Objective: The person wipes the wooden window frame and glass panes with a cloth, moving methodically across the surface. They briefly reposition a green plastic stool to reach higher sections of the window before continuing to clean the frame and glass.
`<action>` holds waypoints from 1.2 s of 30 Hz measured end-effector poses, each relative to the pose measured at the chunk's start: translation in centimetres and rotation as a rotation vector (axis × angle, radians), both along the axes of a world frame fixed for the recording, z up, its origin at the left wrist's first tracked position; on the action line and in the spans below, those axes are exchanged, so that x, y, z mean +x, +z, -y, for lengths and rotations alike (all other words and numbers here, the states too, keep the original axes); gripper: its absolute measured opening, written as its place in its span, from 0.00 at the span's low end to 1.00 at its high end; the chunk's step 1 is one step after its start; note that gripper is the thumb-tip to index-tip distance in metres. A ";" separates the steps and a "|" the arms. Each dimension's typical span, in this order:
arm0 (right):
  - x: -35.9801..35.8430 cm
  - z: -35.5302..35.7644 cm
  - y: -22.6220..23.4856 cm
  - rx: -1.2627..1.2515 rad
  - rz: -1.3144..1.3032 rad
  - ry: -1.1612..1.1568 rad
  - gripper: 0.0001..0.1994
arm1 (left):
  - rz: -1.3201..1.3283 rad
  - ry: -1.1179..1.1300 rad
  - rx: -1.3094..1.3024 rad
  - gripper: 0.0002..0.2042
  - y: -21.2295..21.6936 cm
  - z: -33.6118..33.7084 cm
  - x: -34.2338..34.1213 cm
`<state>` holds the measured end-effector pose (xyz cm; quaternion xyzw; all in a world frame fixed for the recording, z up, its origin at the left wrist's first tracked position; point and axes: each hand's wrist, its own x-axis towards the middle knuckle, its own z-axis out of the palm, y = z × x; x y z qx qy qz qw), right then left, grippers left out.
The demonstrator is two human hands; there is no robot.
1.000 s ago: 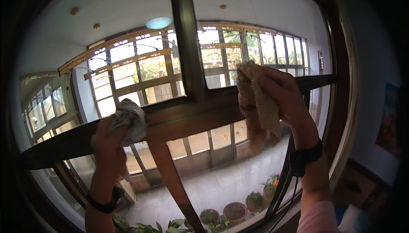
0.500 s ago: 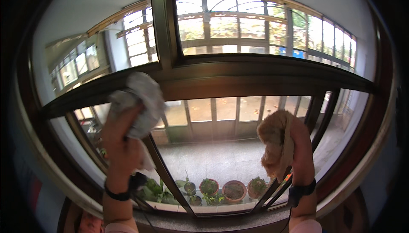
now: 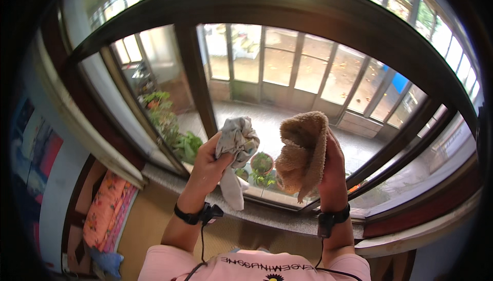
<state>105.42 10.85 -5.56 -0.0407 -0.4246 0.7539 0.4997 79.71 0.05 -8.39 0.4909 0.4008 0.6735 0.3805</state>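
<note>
My left hand (image 3: 206, 167) is closed around a crumpled whitish patterned cloth (image 3: 239, 140), and a loose end hangs below the fist. To its right, my right hand (image 3: 334, 170) grips a thick, fluffy brown towel (image 3: 303, 150), which is bunched with a fold facing my other hand. Both cloths are held up in front of the window, a short gap apart. Some of the right fingers are hidden behind the towel. The brown-framed window (image 3: 194, 75) spreads behind both hands; whether either cloth touches its glass I cannot tell.
Below the window runs a speckled stone sill (image 3: 169, 178). Potted plants (image 3: 262, 163) stand beyond the glass on a tiled floor. At lower left an orange flowered bedding bundle (image 3: 105, 211) lies by a woven mat (image 3: 149, 229). Cords hang from both wrist bands.
The view has tilted downward. My hands have come down and closer together, the left one moving right from the upper frame. Each still holds its cloth.
</note>
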 end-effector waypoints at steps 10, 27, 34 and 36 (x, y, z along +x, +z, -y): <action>-9.8 4.5 -8.9 -0.312 0.195 0.351 0.26 | 0.891 0.197 -0.256 0.12 -9.9 8.1 -5.8; -18.2 13.5 -14.6 -0.364 0.242 1.049 0.36 | 0.971 0.779 -0.008 0.19 -16.4 29.3 0.6; -18.6 20.2 -21.0 -0.476 0.463 1.213 0.31 | 1.049 0.969 0.035 0.20 -17.3 37.9 6.7; -18.9 22.8 -22.2 -0.505 0.520 1.255 0.29 | 1.011 0.996 0.129 0.20 -17.6 40.9 7.8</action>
